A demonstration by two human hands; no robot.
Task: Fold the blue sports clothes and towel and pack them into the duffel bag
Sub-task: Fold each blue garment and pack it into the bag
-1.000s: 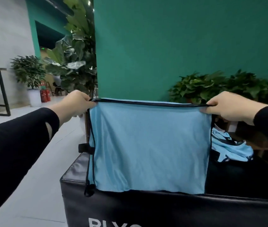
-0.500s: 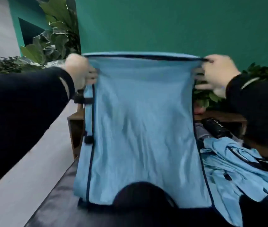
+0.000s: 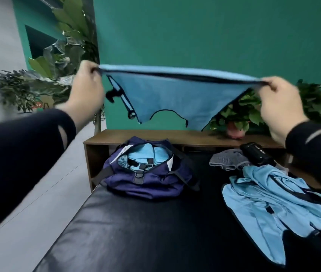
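Note:
A light blue towel [image 3: 173, 95] with dark edging is stretched high in the air in front of the green wall. My left hand [image 3: 86, 93] pinches its left top corner and my right hand [image 3: 279, 103] pinches its right top corner; the lower part swings away from me. Below it, a navy duffel bag [image 3: 149, 173] lies open on the black padded bench [image 3: 136, 232], with light blue cloth inside. A crumpled light blue sports garment [image 3: 273, 209] with dark trim lies on the bench at the right.
A grey knitted item [image 3: 228, 160] and a black case [image 3: 257, 154] lie behind the garment. A wooden shelf [image 3: 155, 136] with a potted plant [image 3: 238, 122] runs along the wall. Large leafy plants [image 3: 57, 61] stand at the left, beside a grey floor [image 3: 18, 203].
The towel hung flat and low before; both hands have raised it and its lower part has swung up and away. The view has tilted down, so the bag and garment now show.

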